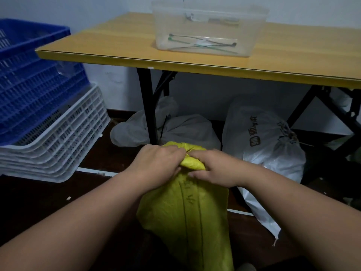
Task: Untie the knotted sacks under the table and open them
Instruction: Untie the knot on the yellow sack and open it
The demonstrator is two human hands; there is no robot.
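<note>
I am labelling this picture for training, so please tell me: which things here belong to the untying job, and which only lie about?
Job:
- yellow sack, both hands at its knot
- left hand
- right hand
- white sacks under the table

Lying about:
- table
- clear bin
- blue crates
- white crates

A yellow sack [187, 208] is shown standing on the floor in front of the desk [121, 36]; its bunched neck is gripped by the left hand [156, 165] and the right hand [213, 169], fingers [197, 153] curled on the knot. Under the desk, pale tied sacks [185, 128] and a printed white sack [261, 137] are seen. On the desk, a clear plastic tub [207, 28] is set. Left of the desk, blue crates [33, 85] are stacked on white crates [58, 145].
</note>
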